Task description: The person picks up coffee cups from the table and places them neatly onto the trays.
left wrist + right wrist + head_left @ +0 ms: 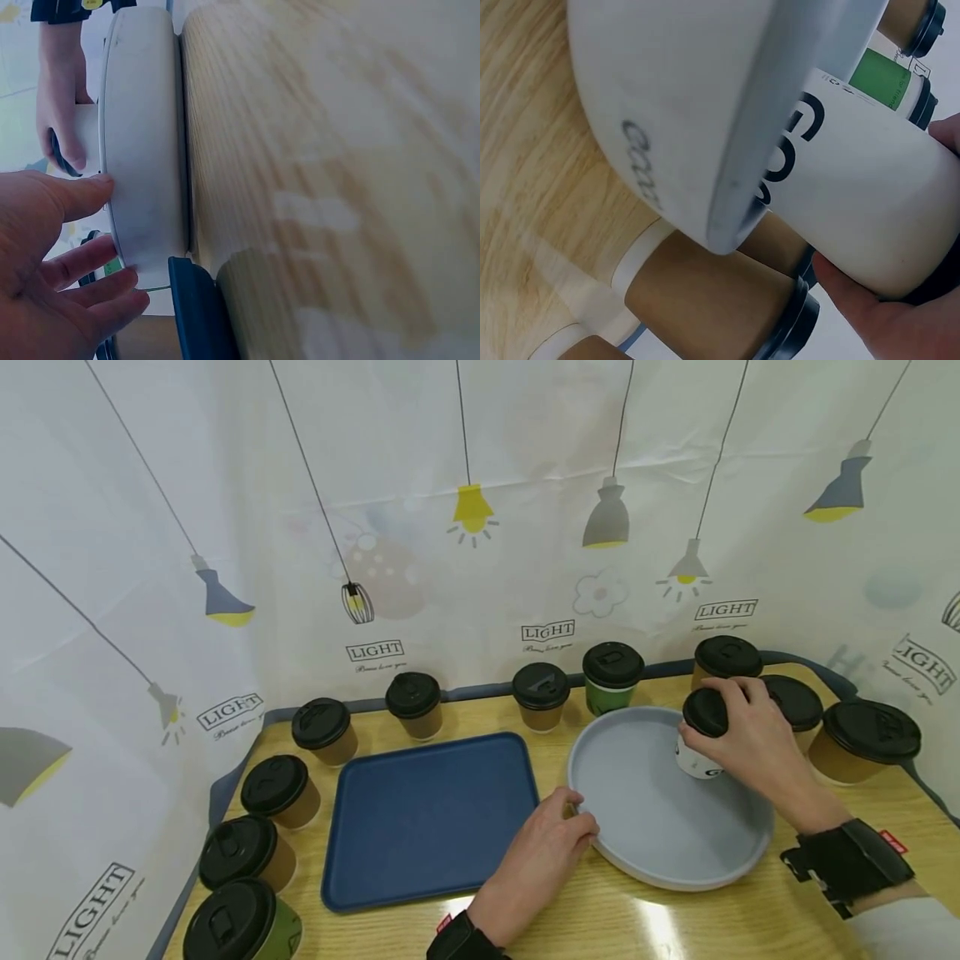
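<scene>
My right hand [757, 752] grips a white paper cup [870, 187] with a black lid [705, 712], fingers about its upper part. Dark lettering shows on the cup's side. It is upright, within the rim of a round grey tray [645, 827] on the right of the table. At the tray's near left rim is my left hand [543, 860]. In the left wrist view, the thumb and fingertips [124, 281] of that hand touch the rim, spread along it and loosely bent. The tray's pale side wall [142, 135] faces that camera.
A blue rectangular tray [431, 827] lies left of the round one. Several black-lidded cups line the table's left and back edges, including a green cup [611, 693]. Brown cups [847, 760] stand close behind my right hand. A printed white curtain [480, 585] hangs behind.
</scene>
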`<state>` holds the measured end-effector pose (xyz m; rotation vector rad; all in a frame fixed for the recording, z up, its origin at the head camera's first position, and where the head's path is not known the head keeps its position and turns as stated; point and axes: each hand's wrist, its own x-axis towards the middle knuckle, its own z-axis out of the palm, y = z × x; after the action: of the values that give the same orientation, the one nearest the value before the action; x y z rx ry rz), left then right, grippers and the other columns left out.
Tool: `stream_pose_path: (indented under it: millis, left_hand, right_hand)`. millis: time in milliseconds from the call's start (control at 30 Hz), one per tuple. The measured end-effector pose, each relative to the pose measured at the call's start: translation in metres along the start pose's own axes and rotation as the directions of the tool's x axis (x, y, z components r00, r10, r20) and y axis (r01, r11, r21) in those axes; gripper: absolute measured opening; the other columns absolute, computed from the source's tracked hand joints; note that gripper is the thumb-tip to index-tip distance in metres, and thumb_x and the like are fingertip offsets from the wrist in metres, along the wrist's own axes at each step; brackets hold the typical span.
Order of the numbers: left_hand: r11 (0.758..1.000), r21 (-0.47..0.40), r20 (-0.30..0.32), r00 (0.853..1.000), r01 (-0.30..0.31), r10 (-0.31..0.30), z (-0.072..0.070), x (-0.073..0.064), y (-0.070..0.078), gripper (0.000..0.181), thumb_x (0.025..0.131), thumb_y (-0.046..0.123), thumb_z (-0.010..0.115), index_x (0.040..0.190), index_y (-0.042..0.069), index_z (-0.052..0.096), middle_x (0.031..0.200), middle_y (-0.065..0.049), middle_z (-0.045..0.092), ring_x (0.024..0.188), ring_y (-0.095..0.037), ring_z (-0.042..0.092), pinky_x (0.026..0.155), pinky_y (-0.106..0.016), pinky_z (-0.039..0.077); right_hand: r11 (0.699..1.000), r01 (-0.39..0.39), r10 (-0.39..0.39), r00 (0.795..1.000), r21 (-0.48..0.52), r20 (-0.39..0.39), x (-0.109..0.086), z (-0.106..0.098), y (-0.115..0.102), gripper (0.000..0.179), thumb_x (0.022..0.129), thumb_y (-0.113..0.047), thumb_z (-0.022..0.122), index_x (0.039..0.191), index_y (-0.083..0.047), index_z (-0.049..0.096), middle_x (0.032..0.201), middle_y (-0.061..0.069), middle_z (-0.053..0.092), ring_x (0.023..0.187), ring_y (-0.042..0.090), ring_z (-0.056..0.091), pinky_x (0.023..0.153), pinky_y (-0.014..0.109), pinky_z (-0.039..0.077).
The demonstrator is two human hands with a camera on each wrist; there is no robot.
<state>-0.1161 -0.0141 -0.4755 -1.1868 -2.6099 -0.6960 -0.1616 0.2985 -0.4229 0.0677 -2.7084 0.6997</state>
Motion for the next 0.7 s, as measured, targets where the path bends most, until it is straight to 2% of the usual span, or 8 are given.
stream_pose_path:
  millis: [200, 300, 367, 433, 500, 533, 633, 700]
  left_hand:
    - [1.000, 0.013, -0.001, 1.000, 0.005, -0.005, -0.001, -0.002, 0.001, 0.005, 0.098, 0.018, 0.073, 0.099, 0.022, 0.076, 0.121, -0.006, 0.060, 0.114, -0.019, 0.063, 0.090, -0.022, 0.052]
    - [1.000, 0.002, -0.005, 1.000, 0.009, -0.009, -0.001, -0.002, 0.003, 0.006, 0.100, 0.019, 0.072, 0.100, 0.022, 0.077, 0.122, -0.006, 0.060, 0.114, -0.019, 0.062, 0.093, -0.025, 0.051]
    - [0.998, -0.053, 0.004, 0.999, 0.041, -0.041, -0.002, -0.001, 0.004, 0.009, 0.102, 0.018, 0.068, 0.104, 0.020, 0.077, 0.125, -0.006, 0.059, 0.114, -0.019, 0.062, 0.093, -0.027, 0.051]
    - [0.983, -0.146, 0.011, 0.994, 0.108, -0.108, -0.004, 0.002, 0.004, 0.013, 0.105, 0.016, 0.063, 0.110, 0.016, 0.075, 0.129, -0.007, 0.057, 0.114, -0.019, 0.061, 0.091, -0.028, 0.051]
    - [0.946, -0.255, 0.013, 0.979, 0.199, -0.203, -0.006, 0.008, 0.001, 0.017, 0.107, 0.012, 0.058, 0.117, 0.012, 0.071, 0.133, -0.009, 0.055, 0.112, -0.020, 0.060, 0.088, -0.030, 0.051]
    - [0.918, -0.307, 0.014, 0.966, 0.251, -0.259, -0.006, 0.012, -0.001, 0.019, 0.107, 0.011, 0.056, 0.122, 0.010, 0.069, 0.135, -0.010, 0.054, 0.112, -0.021, 0.059, 0.087, -0.030, 0.050]
    - [0.822, -0.420, 0.037, 0.912, 0.384, -0.407, -0.006, 0.028, -0.011, 0.031, 0.108, 0.010, 0.052, 0.136, 0.004, 0.060, 0.140, -0.014, 0.051, 0.111, -0.025, 0.058, 0.086, -0.036, 0.049]
    - [0.761, -0.468, 0.079, 0.879, 0.449, -0.470, -0.003, 0.038, -0.018, 0.039, 0.108, 0.009, 0.049, 0.146, 0.000, 0.053, 0.146, -0.017, 0.048, 0.119, -0.029, 0.056, 0.091, -0.041, 0.049]
  right_hand:
    - [0.998, -0.020, 0.022, 1.000, -0.054, 0.023, 0.001, 0.000, 0.000, 0.073, 0.088, -0.039, 0.079, 0.144, -0.002, 0.051, 0.139, 0.037, 0.042, 0.115, 0.058, 0.045, 0.085, 0.072, 0.042]
    - [0.997, 0.015, -0.014, 1.000, -0.079, 0.007, -0.001, -0.003, 0.001, 0.082, 0.084, -0.044, 0.083, 0.147, -0.002, 0.050, 0.143, 0.037, 0.042, 0.121, 0.061, 0.043, 0.092, 0.074, 0.039]
    - [0.996, 0.046, -0.047, 0.999, -0.082, -0.016, -0.004, -0.005, 0.001, 0.090, 0.081, -0.046, 0.086, 0.149, -0.001, 0.049, 0.148, 0.036, 0.040, 0.126, 0.062, 0.041, 0.097, 0.075, 0.036]
    - [0.994, 0.062, -0.066, 0.997, -0.087, -0.044, -0.008, -0.009, 0.000, 0.095, 0.079, -0.050, 0.087, 0.151, -0.002, 0.048, 0.152, 0.033, 0.039, 0.130, 0.061, 0.039, 0.100, 0.076, 0.033]
    - [0.995, 0.058, -0.064, 0.995, -0.078, -0.080, -0.013, -0.015, -0.002, 0.093, 0.081, -0.051, 0.084, 0.152, -0.003, 0.047, 0.155, 0.030, 0.039, 0.134, 0.059, 0.038, 0.100, 0.076, 0.033]
    - [0.996, 0.054, -0.061, 0.993, -0.069, -0.101, -0.016, -0.018, -0.003, 0.090, 0.083, -0.050, 0.082, 0.152, -0.004, 0.048, 0.155, 0.029, 0.039, 0.134, 0.058, 0.038, 0.099, 0.076, 0.033]
    - [0.998, 0.049, -0.053, 0.980, -0.028, -0.191, -0.026, -0.029, -0.003, 0.077, 0.091, -0.046, 0.076, 0.149, -0.004, 0.051, 0.152, 0.026, 0.044, 0.134, 0.056, 0.040, 0.097, 0.075, 0.034]
    - [0.998, 0.067, -0.063, 0.960, 0.004, -0.274, -0.032, -0.034, 0.001, 0.070, 0.093, -0.042, 0.073, 0.146, -0.002, 0.054, 0.147, 0.029, 0.048, 0.131, 0.057, 0.042, 0.099, 0.074, 0.033]
